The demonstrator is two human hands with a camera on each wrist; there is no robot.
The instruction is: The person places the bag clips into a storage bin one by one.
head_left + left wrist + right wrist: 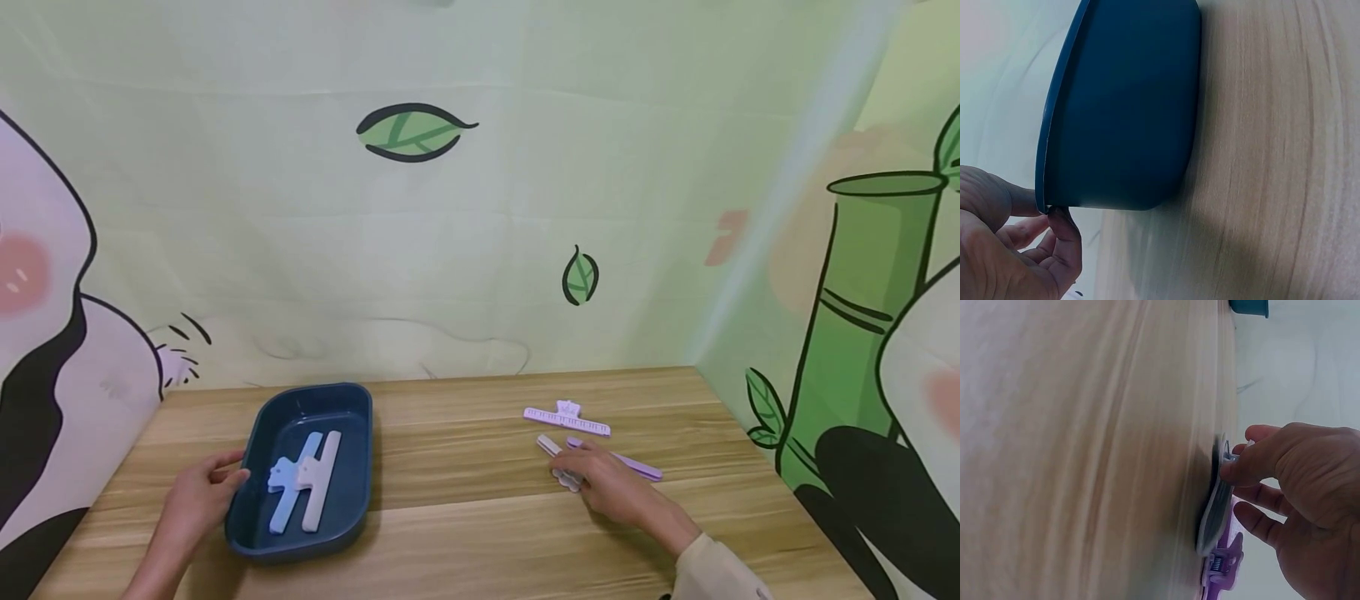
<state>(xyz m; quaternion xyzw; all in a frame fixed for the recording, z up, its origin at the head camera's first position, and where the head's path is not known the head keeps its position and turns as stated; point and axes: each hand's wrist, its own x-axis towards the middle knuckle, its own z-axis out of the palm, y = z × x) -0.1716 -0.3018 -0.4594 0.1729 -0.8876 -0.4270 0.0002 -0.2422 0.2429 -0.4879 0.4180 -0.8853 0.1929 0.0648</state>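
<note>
My head view comes through evenly lit and fairly bright, with a pale, glare-like streak (pixel 801 167) on the backdrop (pixel 480 217) at far right. The tray (pixel 364 467) throws a soft shadow (pixel 1219 253) onto the tabletop (pixel 465 542). My left wrist feed is dimmer, the tray's side a flat dark blue; my right one looks hazy, the nearest wood grain (pixel 1035 456) smeared and soft

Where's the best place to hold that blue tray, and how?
Probably pinch the tray by its rim, from its left side, between thumb and fingers, as the left hand does. The rim is thin and stands well above the table, leaving room for fingers.
</note>
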